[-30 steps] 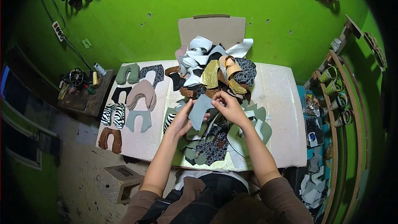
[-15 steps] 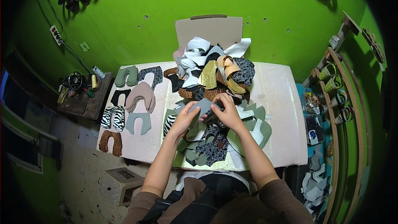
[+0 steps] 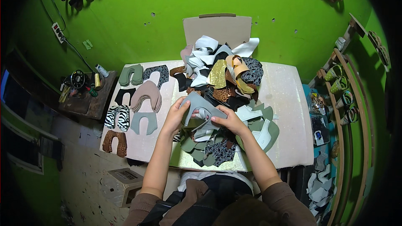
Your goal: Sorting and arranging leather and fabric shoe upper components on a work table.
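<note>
A grey U-shaped cut piece (image 3: 201, 101) is stretched between my two hands, above the heap in the middle of the table. My left hand (image 3: 178, 115) pinches its left end, thumb on top. My right hand (image 3: 228, 120) grips its right end the same way. Under and behind my hands lies a mixed pile of cut pieces: olive green ones (image 3: 268, 132), white ones, a black-and-grey patterned piece (image 3: 220, 152), a gold glitter piece (image 3: 219, 74) and leopard-print ones. What my fingers touch on the underside is hidden.
Sorted U-shaped stacks sit at the table's left: green (image 3: 131, 75), dusty pink (image 3: 146, 96), zebra (image 3: 117, 117), grey (image 3: 144, 122), leopard (image 3: 114, 143). A small side table (image 3: 83, 104) holds thread spools. A wooden rack (image 3: 347, 121) with sandals stands right; a box (image 3: 121, 188) is on the floor.
The grey piece has been opened out and tilted up, so its curved cut-out shows. My left hand has shifted left and my hands are farther apart.
</note>
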{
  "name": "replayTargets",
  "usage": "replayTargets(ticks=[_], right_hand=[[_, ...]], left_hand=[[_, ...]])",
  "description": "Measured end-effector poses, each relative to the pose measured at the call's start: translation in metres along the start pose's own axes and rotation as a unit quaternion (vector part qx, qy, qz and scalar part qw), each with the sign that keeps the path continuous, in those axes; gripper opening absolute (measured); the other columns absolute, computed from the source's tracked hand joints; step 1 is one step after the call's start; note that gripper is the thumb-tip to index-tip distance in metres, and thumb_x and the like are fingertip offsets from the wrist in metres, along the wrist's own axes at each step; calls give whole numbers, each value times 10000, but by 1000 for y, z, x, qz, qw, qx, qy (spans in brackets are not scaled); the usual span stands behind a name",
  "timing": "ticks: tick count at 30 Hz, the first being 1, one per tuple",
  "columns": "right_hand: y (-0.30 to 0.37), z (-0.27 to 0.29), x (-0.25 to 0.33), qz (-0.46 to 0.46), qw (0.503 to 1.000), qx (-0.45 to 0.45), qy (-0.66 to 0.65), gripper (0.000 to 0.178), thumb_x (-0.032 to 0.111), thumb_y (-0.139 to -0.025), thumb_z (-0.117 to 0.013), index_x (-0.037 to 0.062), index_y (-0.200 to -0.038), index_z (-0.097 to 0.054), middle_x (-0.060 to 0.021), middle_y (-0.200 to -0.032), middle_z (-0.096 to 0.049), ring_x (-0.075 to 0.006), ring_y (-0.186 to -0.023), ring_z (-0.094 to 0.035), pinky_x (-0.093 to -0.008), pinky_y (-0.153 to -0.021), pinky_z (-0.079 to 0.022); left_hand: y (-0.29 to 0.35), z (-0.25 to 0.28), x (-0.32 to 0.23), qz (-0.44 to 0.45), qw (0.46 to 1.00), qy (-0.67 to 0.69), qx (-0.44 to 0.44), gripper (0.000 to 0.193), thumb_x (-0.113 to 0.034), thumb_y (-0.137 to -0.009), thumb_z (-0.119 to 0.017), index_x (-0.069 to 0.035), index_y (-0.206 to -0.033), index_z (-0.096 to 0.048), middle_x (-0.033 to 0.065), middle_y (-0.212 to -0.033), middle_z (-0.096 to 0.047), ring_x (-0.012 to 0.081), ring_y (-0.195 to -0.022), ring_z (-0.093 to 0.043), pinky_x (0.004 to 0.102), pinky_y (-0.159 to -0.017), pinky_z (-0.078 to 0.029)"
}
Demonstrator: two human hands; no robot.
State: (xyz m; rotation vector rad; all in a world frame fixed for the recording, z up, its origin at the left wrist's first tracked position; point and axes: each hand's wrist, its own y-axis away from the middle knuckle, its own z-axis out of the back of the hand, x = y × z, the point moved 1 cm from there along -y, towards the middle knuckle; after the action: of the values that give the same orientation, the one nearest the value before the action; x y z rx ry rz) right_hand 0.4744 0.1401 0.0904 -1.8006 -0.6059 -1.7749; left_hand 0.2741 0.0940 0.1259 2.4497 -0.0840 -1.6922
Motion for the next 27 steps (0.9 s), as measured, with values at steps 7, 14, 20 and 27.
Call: replayTargets(ticks=[7,14,20,27], right_hand=[[-6,-38,-5,-77,916,70,-388,496,47,-820,-548,42,-1254,-307,-116,-1037,-560,-214,-910,-582,-367,-821,-484],[-27,-95,-7,-40,874,-23,-483,384,147,-892,-466,85,-1254,-350,-88,-1008,-547,-161,-869,-562,-311,-747,-491],[-57,-169,-45,-256,861,-122,-422,304,104,-906,-393,-51,-1165,-424,-160,-1060,-588,-218,-946,-592,-301,-773,-504],[-92,-242,-86,-342,858,-72,-377,321,7,-880,-348,-42,-1193,-396,-184,-1089,-559,-236,-966,-593,-326,-831,-512]], left_hand=[[2,35,9,30,991,130,-15,263,-134,-930,-429,-13,-1163,-440,116,-1004,-566,191,-831,-610,284,-700,-531],[23,97,26,98,956,276,2,335,-91,-883,-471,-20,-1205,-417,141,-1064,-553,245,-932,-587,355,-797,-508],[46,186,43,140,948,280,-60,328,-69,-886,-461,-10,-1204,-410,151,-1066,-546,251,-947,-581,353,-812,-501],[65,279,43,163,959,183,-143,325,-53,-906,-410,0,-1226,-380,152,-1087,-528,233,-937,-579,338,-783,-503]])
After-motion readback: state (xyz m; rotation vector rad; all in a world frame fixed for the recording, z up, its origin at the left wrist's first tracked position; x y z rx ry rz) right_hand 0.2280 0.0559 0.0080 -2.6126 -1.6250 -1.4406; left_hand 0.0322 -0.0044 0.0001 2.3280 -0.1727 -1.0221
